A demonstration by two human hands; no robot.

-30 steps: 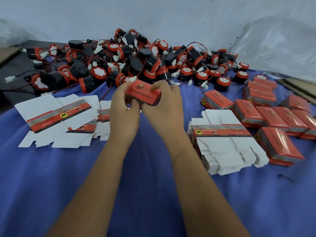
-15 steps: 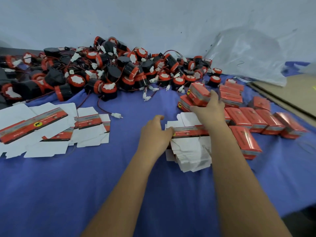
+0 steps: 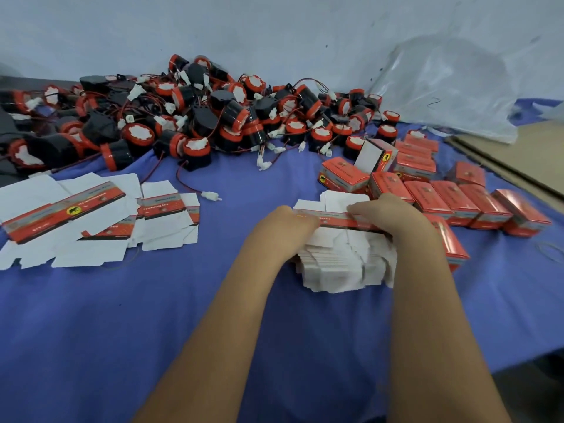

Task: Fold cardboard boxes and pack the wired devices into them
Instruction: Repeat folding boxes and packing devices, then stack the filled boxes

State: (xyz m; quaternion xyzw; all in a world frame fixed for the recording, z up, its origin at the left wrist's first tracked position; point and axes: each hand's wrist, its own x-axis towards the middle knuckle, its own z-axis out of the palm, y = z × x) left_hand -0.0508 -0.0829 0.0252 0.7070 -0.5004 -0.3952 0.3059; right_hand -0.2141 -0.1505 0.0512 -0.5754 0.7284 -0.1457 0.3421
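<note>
1. Gripping the top flat box blank (image 3: pixel 335 220), your left hand (image 3: pixel 285 227) and right hand (image 3: pixel 393 215) curl over the blank stack (image 3: pixel 341 264).
2. Blue cloth (image 3: pixel 122 331) covers the table; wired devices (image 3: pixel 189 117) pile against the pale wall (image 3: pixel 274 32).
3. Finished boxes (image 3: pixel 451 196) crowd the right edge; bare cloth lies nearest you.

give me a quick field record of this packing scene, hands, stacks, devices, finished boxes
left hand: on left end of top flat box
right hand: grips right end of the same blank
flat box stack: under both hands, white flaps fanned out
loose flat boxes: spread at left
wired devices: black and red pile at back
packed boxes: red, grouped at right
cloth: blue
</note>
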